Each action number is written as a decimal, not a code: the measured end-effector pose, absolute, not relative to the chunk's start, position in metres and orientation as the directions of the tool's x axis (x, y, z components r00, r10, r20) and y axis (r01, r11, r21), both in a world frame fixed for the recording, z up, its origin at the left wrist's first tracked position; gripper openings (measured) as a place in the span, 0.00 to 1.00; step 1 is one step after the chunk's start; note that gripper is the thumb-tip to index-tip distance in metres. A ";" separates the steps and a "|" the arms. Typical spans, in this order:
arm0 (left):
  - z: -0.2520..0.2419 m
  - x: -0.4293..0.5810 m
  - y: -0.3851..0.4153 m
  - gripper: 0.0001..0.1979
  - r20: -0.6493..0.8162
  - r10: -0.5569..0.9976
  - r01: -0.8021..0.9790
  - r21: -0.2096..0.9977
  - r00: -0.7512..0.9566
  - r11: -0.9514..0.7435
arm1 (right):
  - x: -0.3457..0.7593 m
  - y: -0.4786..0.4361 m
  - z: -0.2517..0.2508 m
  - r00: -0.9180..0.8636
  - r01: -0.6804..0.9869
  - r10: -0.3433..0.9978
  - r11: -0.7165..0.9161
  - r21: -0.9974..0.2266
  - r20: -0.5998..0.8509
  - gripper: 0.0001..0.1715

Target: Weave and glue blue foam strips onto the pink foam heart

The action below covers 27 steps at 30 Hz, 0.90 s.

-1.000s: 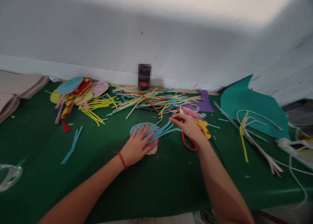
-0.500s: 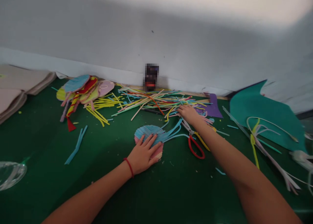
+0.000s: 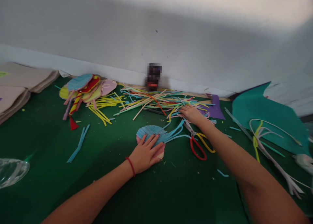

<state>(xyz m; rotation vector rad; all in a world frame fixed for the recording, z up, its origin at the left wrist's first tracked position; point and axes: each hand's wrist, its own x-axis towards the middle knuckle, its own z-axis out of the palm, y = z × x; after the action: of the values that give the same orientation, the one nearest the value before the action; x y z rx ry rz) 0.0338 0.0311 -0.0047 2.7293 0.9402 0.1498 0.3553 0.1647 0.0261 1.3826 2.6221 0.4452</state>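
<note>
My left hand (image 3: 144,153) lies flat with fingers spread on a round pink disc covered in light-blue strips (image 3: 151,134), pressing it to the green table (image 3: 97,178). Loose blue strip ends (image 3: 177,132) trail off the disc to the right. My right hand (image 3: 192,114) reaches into the pile of coloured foam strips (image 3: 156,101) at the back, fingers curled down among them; what they grip is hidden. Scissors with one red and one yellow handle (image 3: 199,145) lie just under my right forearm.
A stack of finished coloured discs (image 3: 84,87) sits at the back left, with yellow strips (image 3: 99,113) and blue strips (image 3: 79,144) nearby. A teal foam sheet (image 3: 264,116) and purple piece (image 3: 215,108) lie right. A clear dish (image 3: 11,171) and beige fabric (image 3: 17,83) are at left.
My right hand moved away from the yellow tool near the scissors and reached further back into the strip pile. My left hand stayed on the disc.
</note>
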 end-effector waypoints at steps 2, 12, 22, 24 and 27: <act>-0.004 0.034 0.031 0.32 0.016 0.618 0.593 0.261 0.786 -0.761 | 0.351 0.164 0.025 -0.563 0.786 0.826 0.533 0.314 0.005 0.12; -0.008 0.034 0.031 0.31 0.058 0.616 0.584 0.261 0.786 -0.769 | 0.354 0.175 0.037 -0.287 0.958 0.925 0.272 0.093 0.248 0.09; -0.011 0.034 0.030 0.31 0.073 0.619 0.588 0.244 0.782 -0.772 | 0.359 0.221 0.074 0.257 0.755 0.823 0.157 -0.637 0.507 0.13; -0.011 0.034 0.030 0.31 0.075 0.619 0.586 0.248 0.782 -0.771 | 0.355 0.225 0.083 0.287 0.665 0.801 0.227 -0.711 0.525 0.13; -0.010 0.034 0.030 0.32 0.065 0.620 0.589 0.252 0.782 -0.768 | 0.350 0.226 0.087 0.291 0.571 0.797 0.299 -0.765 0.529 0.12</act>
<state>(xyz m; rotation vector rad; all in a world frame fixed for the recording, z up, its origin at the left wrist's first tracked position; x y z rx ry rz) 0.0338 0.0303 -0.0102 2.7562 0.9482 0.2123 0.3502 0.2263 0.0866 3.0167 3.0359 -0.5299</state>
